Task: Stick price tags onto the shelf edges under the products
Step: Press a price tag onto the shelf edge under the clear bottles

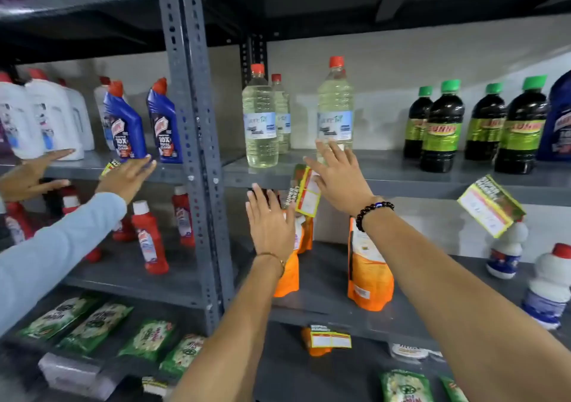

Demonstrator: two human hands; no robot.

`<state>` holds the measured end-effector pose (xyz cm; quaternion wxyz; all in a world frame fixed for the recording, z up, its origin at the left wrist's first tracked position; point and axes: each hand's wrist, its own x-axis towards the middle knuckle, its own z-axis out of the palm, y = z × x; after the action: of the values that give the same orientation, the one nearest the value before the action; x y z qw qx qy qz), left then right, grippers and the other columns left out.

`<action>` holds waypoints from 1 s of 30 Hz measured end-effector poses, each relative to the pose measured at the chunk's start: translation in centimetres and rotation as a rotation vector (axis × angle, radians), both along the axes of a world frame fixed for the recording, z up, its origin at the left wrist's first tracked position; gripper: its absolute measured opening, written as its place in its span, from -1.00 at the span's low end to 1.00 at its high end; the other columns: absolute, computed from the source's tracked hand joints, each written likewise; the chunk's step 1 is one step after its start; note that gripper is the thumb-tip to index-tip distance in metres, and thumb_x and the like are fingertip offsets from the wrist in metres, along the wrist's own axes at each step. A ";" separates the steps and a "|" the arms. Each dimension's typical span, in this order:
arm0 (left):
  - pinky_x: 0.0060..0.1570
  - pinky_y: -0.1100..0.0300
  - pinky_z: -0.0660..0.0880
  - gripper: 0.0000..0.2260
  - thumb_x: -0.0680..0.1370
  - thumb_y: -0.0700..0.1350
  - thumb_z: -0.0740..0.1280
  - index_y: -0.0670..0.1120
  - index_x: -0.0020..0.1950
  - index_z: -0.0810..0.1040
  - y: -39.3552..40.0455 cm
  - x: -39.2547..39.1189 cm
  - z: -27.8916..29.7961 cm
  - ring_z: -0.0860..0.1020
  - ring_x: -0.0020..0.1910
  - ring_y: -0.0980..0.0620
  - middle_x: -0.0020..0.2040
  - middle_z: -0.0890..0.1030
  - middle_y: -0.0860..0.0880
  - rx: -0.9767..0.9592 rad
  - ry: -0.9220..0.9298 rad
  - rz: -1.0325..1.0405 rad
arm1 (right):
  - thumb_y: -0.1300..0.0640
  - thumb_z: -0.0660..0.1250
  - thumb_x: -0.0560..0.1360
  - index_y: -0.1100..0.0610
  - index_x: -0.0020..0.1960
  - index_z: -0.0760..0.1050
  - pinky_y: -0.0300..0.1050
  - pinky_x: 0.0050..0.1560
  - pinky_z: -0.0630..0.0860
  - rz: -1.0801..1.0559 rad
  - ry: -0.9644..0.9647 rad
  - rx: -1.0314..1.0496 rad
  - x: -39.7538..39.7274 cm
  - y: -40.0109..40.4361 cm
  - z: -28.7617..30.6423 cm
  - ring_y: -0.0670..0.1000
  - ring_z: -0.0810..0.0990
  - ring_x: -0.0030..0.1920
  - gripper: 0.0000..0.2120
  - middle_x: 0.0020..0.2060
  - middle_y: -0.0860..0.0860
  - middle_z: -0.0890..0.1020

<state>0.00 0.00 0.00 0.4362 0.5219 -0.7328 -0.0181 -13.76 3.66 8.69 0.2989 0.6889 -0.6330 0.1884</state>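
Observation:
A yellow-edged price tag (306, 193) hangs tilted from the grey shelf edge (417, 186) under the clear liquid bottles (260, 120). My right hand (338, 176) is spread flat against that edge, its fingers touching the tag's upper right side. My left hand (272, 222) is raised just below and left of the tag, fingers apart, holding nothing. A second tag (489, 205) hangs crooked from the same edge further right. A third tag (330, 339) sits on the lower shelf edge under the orange pouches (367, 273).
Another person's two hands (128, 176) and light blue sleeve reach in from the left, pressing a tag under the blue cleaner bottles (125, 123). Dark green-capped bottles (441, 129) stand at right, red bottles (150, 239) and white bottles (550, 287) on the middle shelf, green packets (92, 324) below.

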 end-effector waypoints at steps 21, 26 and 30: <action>0.52 -0.06 -0.04 -0.83 0.56 -0.21 0.19 -0.25 -0.13 0.52 -4.5 1.2 0.3 0.00 0.53 -0.25 0.52 0.15 -0.25 -0.069 0.192 -0.273 | 0.21 0.30 0.50 0.26 0.00 0.50 0.09 0.36 0.28 -0.118 -0.147 -0.102 2.6 -4.6 -0.2 0.19 0.40 0.27 -0.86 0.19 0.19 0.51; 0.50 -0.03 -0.07 -0.86 0.52 -0.23 0.26 -0.21 -0.25 0.44 -6.5 3.2 1.4 0.06 0.52 -0.22 0.48 0.26 -0.23 -0.191 0.097 -0.338 | 0.23 0.34 0.46 0.25 -0.14 0.48 -0.01 0.14 0.35 -0.048 -0.303 -0.154 2.2 -3.3 -1.0 0.17 0.49 0.04 -0.92 -0.05 0.17 0.58; 0.51 0.03 -0.05 -0.85 0.54 -0.17 0.28 -0.17 -0.22 0.47 -9.0 4.4 2.9 0.09 0.52 -0.14 0.48 0.28 -0.16 -0.186 -0.130 -0.409 | 0.27 0.36 0.45 0.27 -0.22 0.46 -0.02 -0.01 0.41 -0.021 -0.461 -0.111 2.2 -2.7 -2.4 0.18 0.51 -0.09 -0.89 -0.14 0.18 0.59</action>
<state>4.35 -8.99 2.86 0.4216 0.3202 -0.8484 -0.0046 -11.58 0.92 6.31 0.1857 0.6037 -0.6801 0.3721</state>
